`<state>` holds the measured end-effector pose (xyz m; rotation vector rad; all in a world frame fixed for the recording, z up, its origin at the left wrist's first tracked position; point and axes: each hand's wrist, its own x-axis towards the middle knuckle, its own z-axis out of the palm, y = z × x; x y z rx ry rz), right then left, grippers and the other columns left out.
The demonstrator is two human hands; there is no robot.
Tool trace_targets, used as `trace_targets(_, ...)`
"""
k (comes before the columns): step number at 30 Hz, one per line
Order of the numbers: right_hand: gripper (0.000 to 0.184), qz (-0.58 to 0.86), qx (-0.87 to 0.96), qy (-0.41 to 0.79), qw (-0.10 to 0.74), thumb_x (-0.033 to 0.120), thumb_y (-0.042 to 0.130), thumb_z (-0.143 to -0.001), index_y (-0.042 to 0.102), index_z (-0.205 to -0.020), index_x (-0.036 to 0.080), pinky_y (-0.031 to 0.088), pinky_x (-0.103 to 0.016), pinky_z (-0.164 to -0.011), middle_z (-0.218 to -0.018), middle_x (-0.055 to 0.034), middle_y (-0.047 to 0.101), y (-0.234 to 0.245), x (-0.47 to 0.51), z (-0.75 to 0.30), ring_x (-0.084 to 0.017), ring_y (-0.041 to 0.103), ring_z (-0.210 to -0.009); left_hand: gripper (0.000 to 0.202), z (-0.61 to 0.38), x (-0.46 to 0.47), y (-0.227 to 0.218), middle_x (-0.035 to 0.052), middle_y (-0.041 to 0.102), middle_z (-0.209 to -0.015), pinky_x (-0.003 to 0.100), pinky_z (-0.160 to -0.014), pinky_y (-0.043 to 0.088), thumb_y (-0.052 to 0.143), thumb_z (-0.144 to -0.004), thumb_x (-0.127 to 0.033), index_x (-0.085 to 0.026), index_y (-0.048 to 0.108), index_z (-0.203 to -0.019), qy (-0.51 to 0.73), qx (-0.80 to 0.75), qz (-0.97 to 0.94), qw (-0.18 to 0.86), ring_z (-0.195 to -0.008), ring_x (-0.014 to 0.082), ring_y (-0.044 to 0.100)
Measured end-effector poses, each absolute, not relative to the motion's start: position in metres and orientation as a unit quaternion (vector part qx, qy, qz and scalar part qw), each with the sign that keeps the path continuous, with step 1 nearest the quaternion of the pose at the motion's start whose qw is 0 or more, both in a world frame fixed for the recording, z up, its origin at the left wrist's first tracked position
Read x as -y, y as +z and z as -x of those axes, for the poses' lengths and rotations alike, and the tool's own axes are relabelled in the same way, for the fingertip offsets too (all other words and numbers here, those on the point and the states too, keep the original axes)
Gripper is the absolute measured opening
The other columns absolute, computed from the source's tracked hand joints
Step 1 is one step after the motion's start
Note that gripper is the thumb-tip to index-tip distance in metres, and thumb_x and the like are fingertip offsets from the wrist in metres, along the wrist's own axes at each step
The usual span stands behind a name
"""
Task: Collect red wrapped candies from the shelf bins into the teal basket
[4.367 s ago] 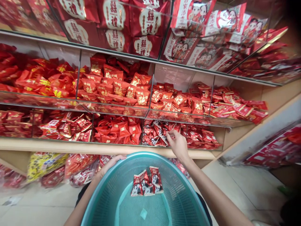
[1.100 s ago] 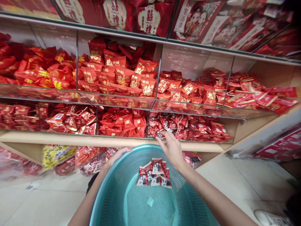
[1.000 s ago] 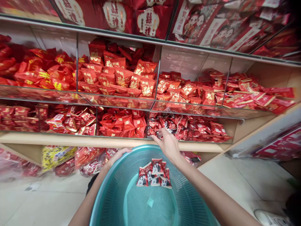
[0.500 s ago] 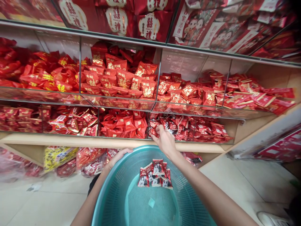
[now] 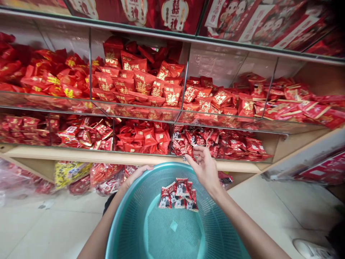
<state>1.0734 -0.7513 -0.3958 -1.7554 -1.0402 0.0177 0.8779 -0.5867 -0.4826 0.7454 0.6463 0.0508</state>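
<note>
My left hand (image 5: 138,175) is closed on the far left rim of a teal plastic basket (image 5: 128,201). Several small red, black and white wrapped candies (image 5: 182,187) lie together on the basket's floor. Over the basket's far right side, in front of the lowest shelf, is my right hand (image 5: 206,167). Its thumb and forefinger are closed on a red wrapped candy (image 5: 186,150) at the front edge of a bin; the fingers partly cover it. More candies with the same print (image 5: 178,133) fill that bin behind the hand.
Clear dividers split the shelves into bins of red packets (image 5: 142,84). A wooden shelf edge (image 5: 81,154) runs just beyond the basket. Bagged goods, including a yellow bag (image 5: 71,173), lie beneath it. A shoe (image 5: 309,249) shows on the tiled floor at lower right.
My right hand has drawn back from the bin and moved rightward, now with a candy at its fingertips. My left hand stays on the basket rim. The view has shifted slightly.
</note>
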Motion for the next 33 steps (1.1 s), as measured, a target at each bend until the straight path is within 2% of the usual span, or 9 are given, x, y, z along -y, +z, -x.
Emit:
trace_targets(4, 0.036, 0.698, 0.386, 0.099, 0.595, 0.045, 0.062, -0.076, 0.05, -0.099, 0.02, 0.044, -0.024, -0.056, -0.077, -0.0003, 0.06, -0.419, 0.765, -1.056, -0.012, 0.052, -0.058, 0.029, -0.878, 0.588, -0.481, 0.0038, 0.063, -0.06, 0.024, -0.053, 0.04, 0.064, -0.068, -0.038, -0.012, 0.065, -0.08, 0.02, -0.317, -0.355, 0.879, -0.052, 0.0154, 0.054)
trace_targets(6, 0.033, 0.694, 0.38, 0.163, 0.589, 0.046, 0.06, -0.077, 0.05, -0.095, 0.02, 0.043, -0.024, -0.054, -0.068, 0.0017, 0.059, -0.436, 0.767, -1.046, -0.012, 0.053, -0.056, 0.027, -0.88, 0.588, -0.48, 0.0025, 0.063, -0.061, 0.023, -0.054, 0.039, 0.066, -0.065, -0.035, -0.013, 0.065, -0.08, 0.032, -0.308, -0.364, 0.879, -0.052, 0.0144, 0.053)
trace_targets(10, 0.026, 0.761, 0.406, 0.204, 0.463, 0.044, 0.058, -0.077, 0.052, -0.086, 0.02, 0.038, -0.023, -0.05, -0.06, 0.0038, 0.058, -0.464, 0.764, -1.031, -0.013, 0.053, -0.051, 0.029, -0.882, 0.59, -0.477, 0.0006, 0.062, -0.06, 0.022, -0.052, 0.037, 0.068, -0.062, -0.034, -0.012, 0.065, -0.081, 0.035, -0.307, -0.367, 0.877, -0.05, 0.0124, 0.05)
trace_targets(14, 0.018, 0.828, 0.432, 0.168, 0.315, 0.037, 0.054, -0.081, 0.054, -0.091, 0.023, 0.033, -0.023, -0.05, -0.061, 0.0043, 0.061, -0.471, 0.755, -1.02, -0.014, 0.057, -0.055, 0.031, -0.88, 0.593, -0.474, 0.0005, 0.062, -0.06, 0.022, -0.053, 0.036, 0.067, -0.064, -0.036, -0.014, 0.065, -0.085, 0.031, -0.305, -0.363, 0.88, -0.05, 0.0133, 0.049)
trace_targets(21, 0.021, 0.862, 0.473, 0.123, 0.135, 0.034, 0.047, -0.087, 0.051, -0.103, 0.021, 0.038, -0.026, -0.057, -0.076, -0.0052, 0.068, -0.476, 0.744, -0.996, -0.021, 0.066, -0.071, 0.032, -0.881, 0.587, -0.482, 0.0017, 0.063, -0.064, 0.025, -0.058, 0.038, 0.065, -0.068, -0.036, -0.015, 0.066, -0.092, 0.039, -0.291, -0.41, 0.864, -0.055, 0.0169, 0.054)
trace_targets(24, 0.021, 0.851, 0.506, 0.116, 0.082, 0.029, 0.042, -0.089, 0.05, -0.105, 0.018, 0.042, -0.028, -0.059, -0.078, -0.0076, 0.068, -0.477, 0.742, -0.989, -0.023, 0.067, -0.072, 0.032, -0.882, 0.589, -0.476, 0.0017, 0.064, -0.065, 0.025, -0.059, 0.037, 0.066, -0.068, -0.037, -0.015, 0.066, -0.092, 0.04, -0.28, -0.407, 0.869, -0.059, 0.0179, 0.055)
trace_targets(28, 0.019, 0.84, 0.535, 0.082, 0.04, 0.023, 0.038, -0.09, 0.053, -0.102, 0.019, 0.045, -0.029, -0.059, -0.095, -0.0091, 0.063, -0.479, 0.743, -0.988, -0.021, 0.067, -0.072, 0.031, -0.883, 0.598, -0.46, 0.002, 0.065, -0.065, 0.025, -0.061, 0.037, 0.069, -0.065, -0.036, -0.014, 0.066, -0.087, 0.064, -0.283, -0.413, 0.863, -0.065, 0.0196, 0.056)
trace_targets(30, 0.02, 0.84, 0.539, 0.06, 0.026, 0.024, 0.037, -0.09, 0.053, -0.1, 0.019, 0.046, -0.029, -0.058, -0.102, -0.0094, 0.059, -0.482, 0.745, -0.989, -0.019, 0.066, -0.07, 0.031, -0.883, 0.601, -0.455, 0.0016, 0.065, -0.064, 0.025, -0.06, 0.037, 0.069, -0.064, -0.036, -0.014, 0.066, -0.086, 0.068, -0.292, -0.413, 0.86, -0.062, 0.0188, 0.055)
trace_targets(33, 0.023, 0.831, 0.555, 0.033, 0.024, 0.028, 0.034, -0.092, 0.052, -0.103, 0.02, 0.047, -0.028, -0.056, -0.102, -0.0086, 0.056, -0.487, 0.75, -0.991, -0.018, 0.066, -0.068, 0.033, -0.883, 0.603, -0.452, 0.0009, 0.063, -0.062, 0.025, -0.056, 0.035, 0.069, -0.063, -0.038, -0.014, 0.066, -0.086, 0.062, -0.299, -0.406, 0.861, -0.056, 0.0168, 0.052)
